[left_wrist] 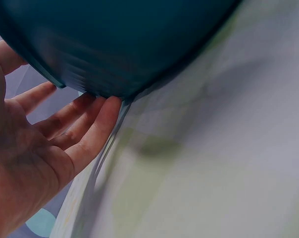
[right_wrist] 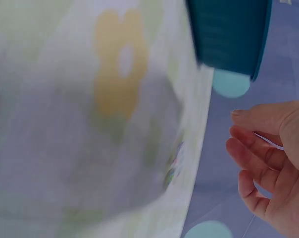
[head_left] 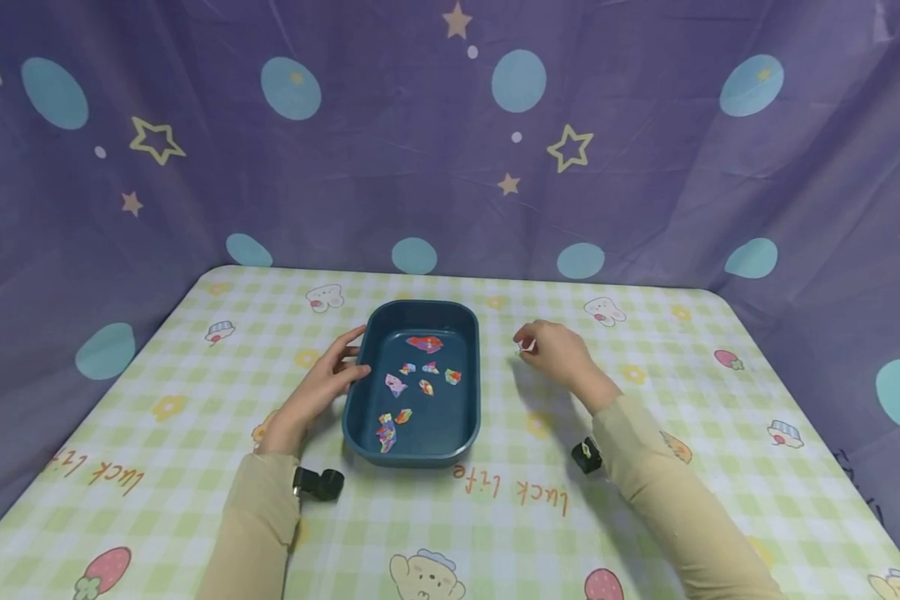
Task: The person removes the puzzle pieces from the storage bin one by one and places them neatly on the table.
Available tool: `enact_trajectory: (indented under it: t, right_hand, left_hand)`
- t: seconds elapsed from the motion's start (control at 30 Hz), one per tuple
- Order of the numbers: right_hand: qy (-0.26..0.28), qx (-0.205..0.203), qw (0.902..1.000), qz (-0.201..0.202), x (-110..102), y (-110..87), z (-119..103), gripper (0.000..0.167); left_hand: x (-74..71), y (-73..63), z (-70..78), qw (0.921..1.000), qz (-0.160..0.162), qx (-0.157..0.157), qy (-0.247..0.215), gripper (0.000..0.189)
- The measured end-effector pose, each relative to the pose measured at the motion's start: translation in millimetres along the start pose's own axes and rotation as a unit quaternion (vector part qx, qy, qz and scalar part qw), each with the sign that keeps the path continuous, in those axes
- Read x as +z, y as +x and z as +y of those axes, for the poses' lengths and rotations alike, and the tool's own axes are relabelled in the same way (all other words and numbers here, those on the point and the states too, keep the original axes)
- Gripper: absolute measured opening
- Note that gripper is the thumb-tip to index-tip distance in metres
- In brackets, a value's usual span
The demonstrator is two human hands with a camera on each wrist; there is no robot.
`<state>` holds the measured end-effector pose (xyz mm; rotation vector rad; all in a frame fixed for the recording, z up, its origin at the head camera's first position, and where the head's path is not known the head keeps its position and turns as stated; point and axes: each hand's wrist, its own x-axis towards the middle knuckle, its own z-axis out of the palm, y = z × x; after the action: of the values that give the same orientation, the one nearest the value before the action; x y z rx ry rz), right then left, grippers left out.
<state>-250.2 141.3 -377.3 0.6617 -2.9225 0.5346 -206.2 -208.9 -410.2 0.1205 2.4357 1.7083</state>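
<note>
A dark teal rectangular bin (head_left: 450,429) stands on the table, with several small colourful cutouts, like stickers, scattered on its floor. One red-and-purple piece (head_left: 425,343) lies toward the far end; a longer multicoloured one (head_left: 386,433) is at the near left. My left hand (head_left: 330,379) grips the bin's left side, thumb over the rim and fingertips against the outer wall (left_wrist: 105,59). To the right of the bin, my right hand (head_left: 558,350) hovers with fingers loosely bent and nothing between them. Below it, a small colourful cutout (right_wrist: 174,163) lies on the cloth.
A green-and-white checked tablecloth (head_left: 667,517) printed with flowers, strawberries and lettering covers the table. Behind it hangs a purple curtain (head_left: 420,192) with stars and blue ovals. Black wrist devices (head_left: 320,483) are worn at both sleeves.
</note>
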Motion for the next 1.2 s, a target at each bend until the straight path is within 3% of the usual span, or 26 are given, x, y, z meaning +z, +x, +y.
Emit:
enact_trajectory:
  t: [0.3, 0.6, 0.87, 1.2]
  right_hand:
    - [0.003, -0.044, 0.9987, 0.027, -8, 0.9, -31, 0.018]
    - [-0.010, -0.115, 0.9928, 0.032, -4, -0.5, -61, 0.018]
    - [-0.014, -0.163, 0.9863, 0.017, -1, 0.9, -88, 0.021]
    - [-0.015, -0.229, 0.9732, -0.020, 18, 2.5, -114, 0.020]
  left_hand:
    - [0.1, 0.2, 0.4, 1.0000, 0.000, 0.000, 0.000, 0.062]
    - [-0.1, -0.7, 1.2, 1.0000, 0.002, 0.003, 0.000, 0.063]
    - [0.4, -0.9, 1.2, 1.0000, 0.002, -0.002, -0.005, 0.063]
    - [-0.4, -0.3, 0.9, 1.0000, 0.002, -0.002, 0.005, 0.063]
